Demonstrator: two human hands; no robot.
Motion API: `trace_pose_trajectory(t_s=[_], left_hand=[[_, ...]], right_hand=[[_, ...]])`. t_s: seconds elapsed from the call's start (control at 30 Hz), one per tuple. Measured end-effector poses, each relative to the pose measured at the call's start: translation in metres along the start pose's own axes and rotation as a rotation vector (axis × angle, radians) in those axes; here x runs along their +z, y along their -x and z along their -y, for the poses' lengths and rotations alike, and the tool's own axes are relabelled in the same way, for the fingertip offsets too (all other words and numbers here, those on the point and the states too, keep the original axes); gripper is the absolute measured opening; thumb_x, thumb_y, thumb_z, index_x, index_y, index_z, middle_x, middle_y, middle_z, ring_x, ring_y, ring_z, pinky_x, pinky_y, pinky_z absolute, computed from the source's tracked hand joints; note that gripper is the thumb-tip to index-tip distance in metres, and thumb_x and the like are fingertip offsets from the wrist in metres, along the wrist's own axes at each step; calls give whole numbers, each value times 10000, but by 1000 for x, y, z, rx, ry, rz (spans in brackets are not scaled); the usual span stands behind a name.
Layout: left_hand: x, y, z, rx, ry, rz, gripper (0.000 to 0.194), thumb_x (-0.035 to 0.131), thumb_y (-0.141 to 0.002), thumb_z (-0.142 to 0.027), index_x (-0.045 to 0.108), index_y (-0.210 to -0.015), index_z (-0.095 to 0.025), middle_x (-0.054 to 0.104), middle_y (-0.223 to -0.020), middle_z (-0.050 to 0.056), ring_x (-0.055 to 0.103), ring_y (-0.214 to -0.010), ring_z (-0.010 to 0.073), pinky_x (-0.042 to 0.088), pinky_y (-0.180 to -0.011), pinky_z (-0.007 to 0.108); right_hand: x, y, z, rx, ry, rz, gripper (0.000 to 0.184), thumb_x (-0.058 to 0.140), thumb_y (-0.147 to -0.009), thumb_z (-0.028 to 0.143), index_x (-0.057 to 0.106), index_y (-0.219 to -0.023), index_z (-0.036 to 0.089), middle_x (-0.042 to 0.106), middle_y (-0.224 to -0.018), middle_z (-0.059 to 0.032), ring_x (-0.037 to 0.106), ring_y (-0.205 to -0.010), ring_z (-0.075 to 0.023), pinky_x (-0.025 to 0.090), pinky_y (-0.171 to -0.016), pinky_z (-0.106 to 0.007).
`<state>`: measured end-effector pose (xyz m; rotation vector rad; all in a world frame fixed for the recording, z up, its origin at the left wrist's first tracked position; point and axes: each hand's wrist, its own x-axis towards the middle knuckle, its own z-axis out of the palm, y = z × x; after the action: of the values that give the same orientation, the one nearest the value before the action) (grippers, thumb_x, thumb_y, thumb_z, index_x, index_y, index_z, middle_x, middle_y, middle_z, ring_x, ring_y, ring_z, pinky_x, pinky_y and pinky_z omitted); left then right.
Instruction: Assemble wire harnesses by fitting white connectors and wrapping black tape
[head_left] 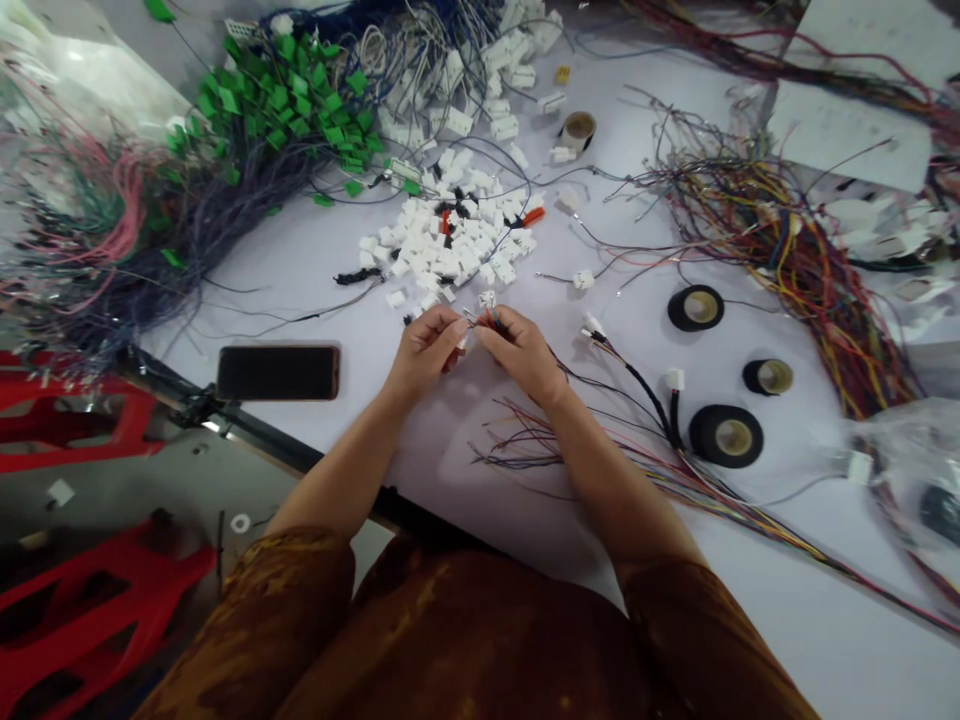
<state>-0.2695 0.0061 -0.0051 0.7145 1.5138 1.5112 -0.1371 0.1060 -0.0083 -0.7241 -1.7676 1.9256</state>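
Left hand (pixel 424 352) and right hand (pixel 521 350) close together, both pinching thin wires (pixel 480 320), it seems near a small white connector (pixel 487 299), pile of white plastic connectors (pixel 442 240) just beyond, on a white table (pixel 285 255)

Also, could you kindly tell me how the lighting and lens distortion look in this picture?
In the head view, the wide lens stretches the outer edges, glare whitens the clear plastic bag, and a soft shadow falls on the white table below the left hand and right hand.
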Motion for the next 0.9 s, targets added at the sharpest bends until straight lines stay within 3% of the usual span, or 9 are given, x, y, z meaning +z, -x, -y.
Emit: trace_pose_trajectory(t_s=[0.2, 0.43, 0.73, 0.9], left_hand=[[3, -2, -2, -99, 169, 5, 413, 788, -751, -557, 602, -745, -188, 539, -563, -49, 462, -437, 48, 376, -417, 170], [5, -6, -1, -111, 246, -106, 400, 780, -771, -547, 605, -732, -189, 504, -543, -56, 414, -407, 37, 327, -381, 165], [1, -3, 1, 3, 178, -57, 404, 774, -772, -566, 629, -755, -189, 533, -511, -57, 469, -412, 47, 391, -413, 156], [1, -1, 0, 25, 207, -1, 363, 767, -790, -545, 685, -851, -198, 602, -615, -30, 550, -507, 61, 478, -502, 175]], right_hand=[[5, 0, 0, 56, -117, -148, 225, 634, -809, 390, 527, -764, 197, 398, -694, 41, 351, -655, -95, 304, -588, -242], [3, 3, 0, 80, -111, -35, 215, 653, -794, 351, 553, -713, 179, 378, -635, 62, 294, -599, -75, 257, -576, -250], [3, 0, 2, 137, -133, -57, 211, 677, -774, 368, 586, -779, 178, 398, -648, 63, 321, -605, -77, 261, -562, -243], [5, 0, -2, 147, -217, -85, 236, 695, -755, 390, 617, -819, 176, 431, -652, 60, 338, -596, -74, 274, -557, -240]])
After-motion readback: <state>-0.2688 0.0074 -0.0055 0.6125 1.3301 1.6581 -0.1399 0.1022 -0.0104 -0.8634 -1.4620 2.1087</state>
